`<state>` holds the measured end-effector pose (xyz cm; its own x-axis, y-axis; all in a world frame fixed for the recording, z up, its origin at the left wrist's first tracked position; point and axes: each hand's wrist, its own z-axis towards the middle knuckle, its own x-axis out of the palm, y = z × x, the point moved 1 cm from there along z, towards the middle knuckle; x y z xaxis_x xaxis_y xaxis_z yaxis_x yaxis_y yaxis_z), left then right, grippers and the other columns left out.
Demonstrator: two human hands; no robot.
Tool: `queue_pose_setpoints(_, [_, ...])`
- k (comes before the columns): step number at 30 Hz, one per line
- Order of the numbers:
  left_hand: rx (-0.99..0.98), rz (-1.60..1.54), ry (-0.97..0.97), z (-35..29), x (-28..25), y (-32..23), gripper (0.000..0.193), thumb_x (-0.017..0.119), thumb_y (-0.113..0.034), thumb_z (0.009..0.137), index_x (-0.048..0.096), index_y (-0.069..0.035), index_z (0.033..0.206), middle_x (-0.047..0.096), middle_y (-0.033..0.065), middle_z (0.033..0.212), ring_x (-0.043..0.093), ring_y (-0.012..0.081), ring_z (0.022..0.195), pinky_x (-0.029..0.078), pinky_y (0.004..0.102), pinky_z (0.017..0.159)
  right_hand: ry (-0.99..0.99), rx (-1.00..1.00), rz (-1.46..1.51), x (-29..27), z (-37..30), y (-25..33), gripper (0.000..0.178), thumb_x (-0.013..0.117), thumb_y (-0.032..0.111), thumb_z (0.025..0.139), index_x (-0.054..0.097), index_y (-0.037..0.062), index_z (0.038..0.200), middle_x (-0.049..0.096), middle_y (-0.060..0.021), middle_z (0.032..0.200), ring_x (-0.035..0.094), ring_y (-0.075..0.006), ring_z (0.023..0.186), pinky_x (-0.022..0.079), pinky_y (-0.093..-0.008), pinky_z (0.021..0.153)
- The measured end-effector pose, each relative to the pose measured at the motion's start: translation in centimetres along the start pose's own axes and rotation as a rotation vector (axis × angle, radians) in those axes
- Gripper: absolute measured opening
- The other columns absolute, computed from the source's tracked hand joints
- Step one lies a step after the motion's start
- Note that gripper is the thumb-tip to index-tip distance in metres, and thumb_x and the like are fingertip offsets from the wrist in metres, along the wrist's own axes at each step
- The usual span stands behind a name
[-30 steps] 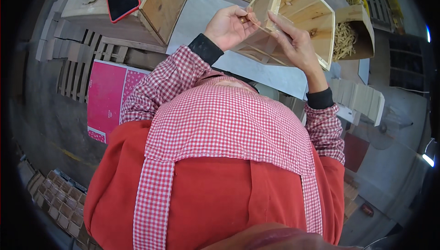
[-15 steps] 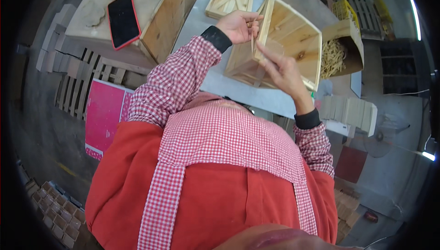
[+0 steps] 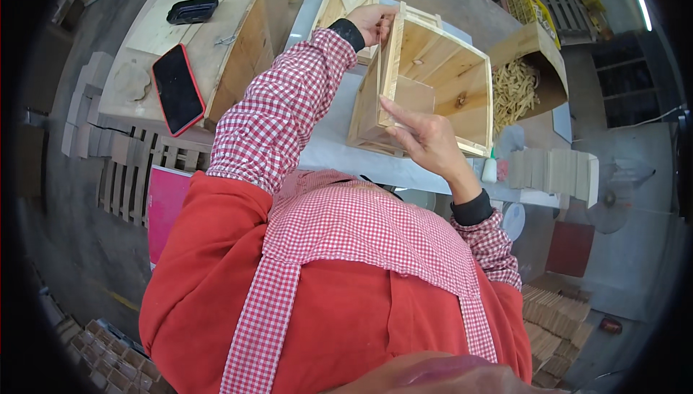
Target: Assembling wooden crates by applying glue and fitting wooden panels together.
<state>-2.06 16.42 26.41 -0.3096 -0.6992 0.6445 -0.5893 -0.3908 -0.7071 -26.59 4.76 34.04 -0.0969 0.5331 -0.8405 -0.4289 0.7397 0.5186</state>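
Observation:
An open wooden box (image 3: 456, 76) of pale planks stands tilted on the light-topped table (image 3: 325, 152), its hollow inside facing up. Curled at the far end of its left rim is my left hand (image 3: 374, 23), gripping the edge there; some of its fingertips are hidden. My right hand (image 3: 431, 143) holds the near end of that same rim, index finger and thumb pressed against the wood. Behind my left hand lies a wooden panel (image 3: 338, 5) with crossed slats.
To the right, a cardboard carton (image 3: 550, 69) holds many small pale wooden pieces (image 3: 514, 92). A phone (image 3: 178, 89) in a red case and a black object (image 3: 193, 10) lie on the wooden bench at left. Grey-beige boards (image 3: 552, 171) are stacked at the table's right edge.
My left hand has slid away along the box's left rim to its far corner, and its fingers have curled in. My right hand remains at the near end. The whole view has shifted slightly.

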Motion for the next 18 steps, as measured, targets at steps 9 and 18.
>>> queue_pose_setpoints(9, [0.111,0.693,-0.240,-1.4,1.3,-2.1,0.021,0.070,-0.027,0.082,0.061,-0.009,0.077,0.057,0.0001,0.070,0.056,0.0079,0.061,0.047,0.0228,0.054,-0.002,-0.022,-0.017,0.3,-0.1,0.0,0.049,0.065,0.011,0.081,0.057,0.0181,0.129,0.067,-0.0151,0.093,0.065,-0.0307,0.075,0.051,-0.0332,0.069])
queue_pose_setpoints(18, [0.159,0.635,-0.197,0.3,1.3,-1.5,0.021,0.070,-0.029,0.082,0.063,-0.009,0.082,0.060,-0.0022,0.077,0.058,0.0096,0.072,0.048,0.0272,0.064,0.026,0.049,-0.020,0.0,0.5,0.4,0.047,0.063,0.010,0.082,0.056,0.0153,0.129,0.067,-0.0157,0.094,0.065,-0.0305,0.079,0.051,-0.0326,0.072])
